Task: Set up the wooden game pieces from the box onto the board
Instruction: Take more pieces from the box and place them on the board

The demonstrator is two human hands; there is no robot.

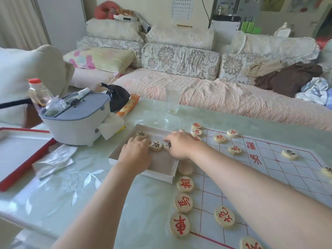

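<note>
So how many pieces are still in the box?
3 in the box: the far piece by its far corner, the middle piece between both hands, the third piece partly under the right hand. The left hand may hide more.

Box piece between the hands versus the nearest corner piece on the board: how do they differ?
The box piece carries a black character; the corner piece carries a red one. The box piece lies inside the box, not yet set out; the corner piece sits at the near-left corner of the board. Both are pale wooden discs lying flat, character up.
</note>
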